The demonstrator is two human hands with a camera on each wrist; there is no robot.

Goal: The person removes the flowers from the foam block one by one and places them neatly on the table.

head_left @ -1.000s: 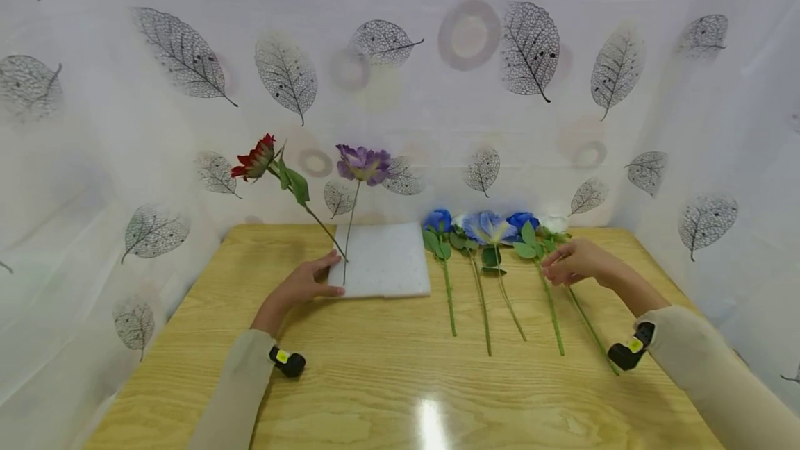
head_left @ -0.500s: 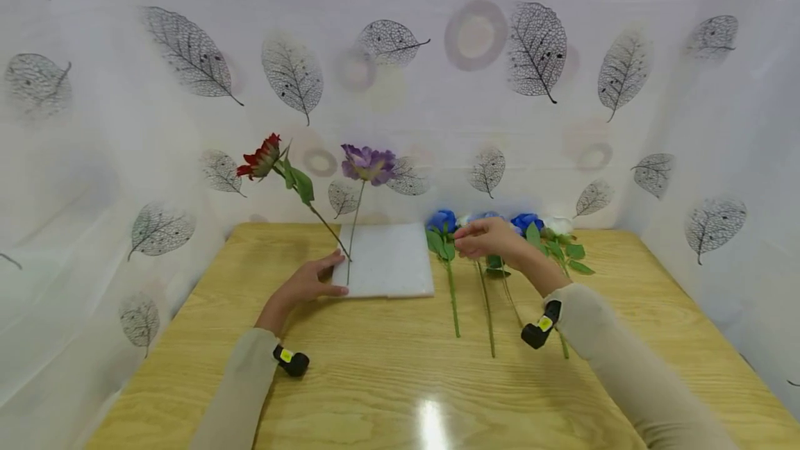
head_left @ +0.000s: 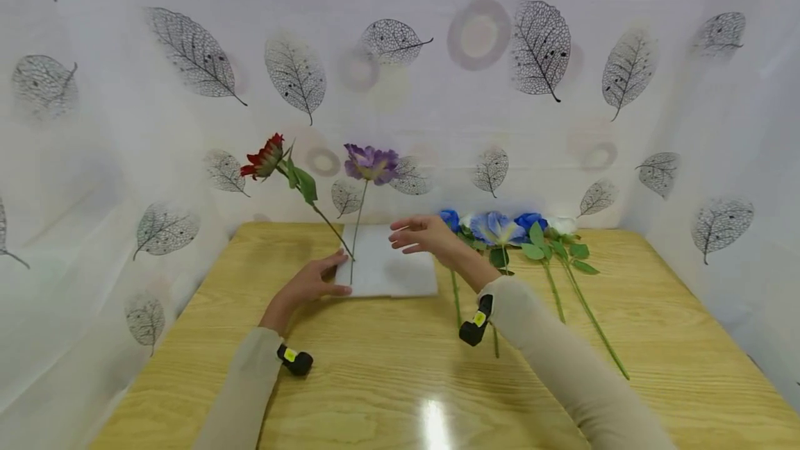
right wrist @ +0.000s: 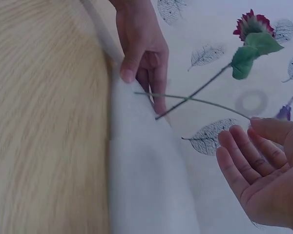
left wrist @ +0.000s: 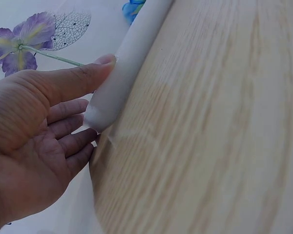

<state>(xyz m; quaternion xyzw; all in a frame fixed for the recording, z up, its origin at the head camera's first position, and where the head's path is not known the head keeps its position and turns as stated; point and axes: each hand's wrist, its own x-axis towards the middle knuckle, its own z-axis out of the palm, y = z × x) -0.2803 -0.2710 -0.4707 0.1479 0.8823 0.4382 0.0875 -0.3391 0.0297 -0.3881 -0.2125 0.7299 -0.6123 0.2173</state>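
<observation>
My left hand (head_left: 306, 285) grips the left end of a white foam board (head_left: 394, 280), its thumb on the front edge and its fingers at the side. Two artificial flowers stand in the board near that hand. The red flower (head_left: 265, 157) leans left on a leafy stem; the purple flower (head_left: 371, 164) is nearly upright. Over the right part of the board hovers my right hand (head_left: 428, 236), fingers loosely extended and nothing in them. In the right wrist view its thumb overlaps the purple flower's stem (right wrist: 205, 101), but the head view shows them apart.
Right of the board lies a row of artificial flowers: a light blue one (head_left: 496, 228), blue roses (head_left: 531, 221) and white roses (head_left: 562, 225), stems toward me. My right forearm crosses some stems. A leaf-printed curtain (head_left: 400, 103) surrounds the wooden table (head_left: 375, 367).
My right hand has swept left from the rightmost flowers, across the row, to above the foam board. The left hand stays at the board, and both standing flowers keep their places.
</observation>
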